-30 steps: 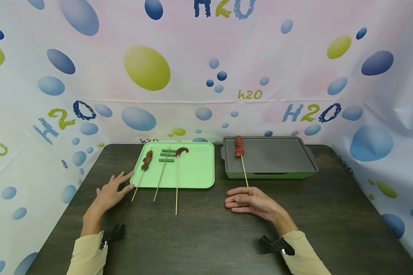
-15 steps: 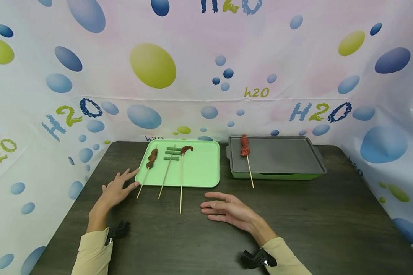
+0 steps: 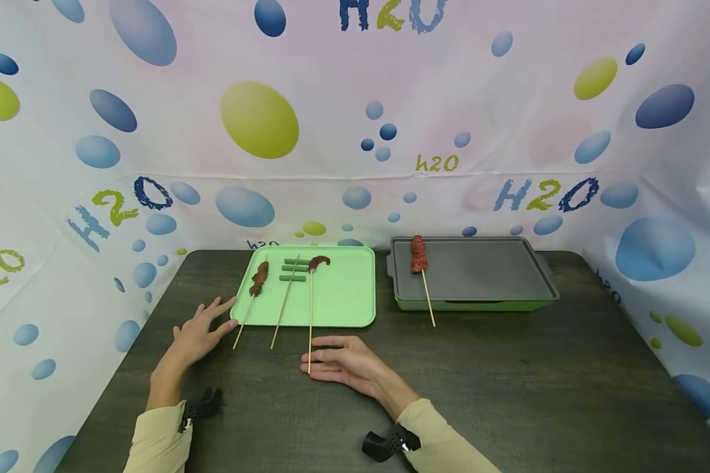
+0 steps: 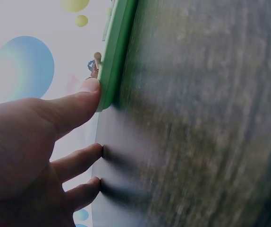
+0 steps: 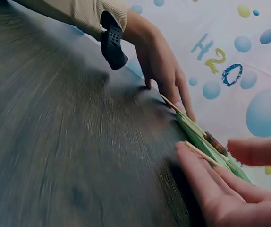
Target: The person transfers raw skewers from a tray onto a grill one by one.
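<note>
My left hand (image 3: 194,338) rests at the left corner of a light green tray (image 3: 346,299), fingers spread, its thumb on the tray's rim in the left wrist view. Across the tray lie a brown meat skewer (image 3: 259,279), a skewer of green bean pieces (image 3: 292,278) and a curled tentacle skewer (image 3: 316,262), their sticks jutting over the front edge. My right hand (image 3: 357,368) is at the tentacle skewer's stick. In the right wrist view this stick (image 5: 201,153) lies along the nearly straight fingers, and the thumb stands apart from it.
Right of the tray stands a grey-topped grill (image 3: 485,269) with a green base. A red meat skewer (image 3: 418,255) lies on its left side, stick hanging over the front. Behind the dark wooden table (image 3: 568,394) hangs a dotted curtain (image 3: 331,118).
My right hand has moved left, from beside the red skewer's stick on the grill to the tentacle skewer's stick. The left hand stays at the tray corner. The head view shifts slightly.
</note>
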A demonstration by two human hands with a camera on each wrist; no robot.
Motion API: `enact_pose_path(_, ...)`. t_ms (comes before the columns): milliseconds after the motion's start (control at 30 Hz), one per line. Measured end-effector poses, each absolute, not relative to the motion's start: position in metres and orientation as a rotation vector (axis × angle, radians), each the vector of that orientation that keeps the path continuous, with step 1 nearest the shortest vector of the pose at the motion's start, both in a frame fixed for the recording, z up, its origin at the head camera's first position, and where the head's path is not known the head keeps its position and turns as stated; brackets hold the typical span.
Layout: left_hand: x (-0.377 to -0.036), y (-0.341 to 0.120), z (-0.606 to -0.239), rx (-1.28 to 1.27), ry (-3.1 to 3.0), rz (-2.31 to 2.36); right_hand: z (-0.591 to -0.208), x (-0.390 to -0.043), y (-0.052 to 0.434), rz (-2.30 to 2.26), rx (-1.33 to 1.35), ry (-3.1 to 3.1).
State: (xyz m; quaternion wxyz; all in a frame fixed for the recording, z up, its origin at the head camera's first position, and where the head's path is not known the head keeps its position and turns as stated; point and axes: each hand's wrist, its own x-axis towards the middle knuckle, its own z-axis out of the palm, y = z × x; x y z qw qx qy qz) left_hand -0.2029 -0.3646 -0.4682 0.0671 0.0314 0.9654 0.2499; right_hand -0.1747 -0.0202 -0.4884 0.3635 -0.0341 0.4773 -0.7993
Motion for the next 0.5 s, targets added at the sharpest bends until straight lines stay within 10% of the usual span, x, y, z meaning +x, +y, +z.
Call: enact_pose_path(500, -0.201, -0.3649, -0.4678, 0.12, 2.911, 0.789, -0.4879, -0.1721, -0.0267, -2.091, -0.024, 1.462)
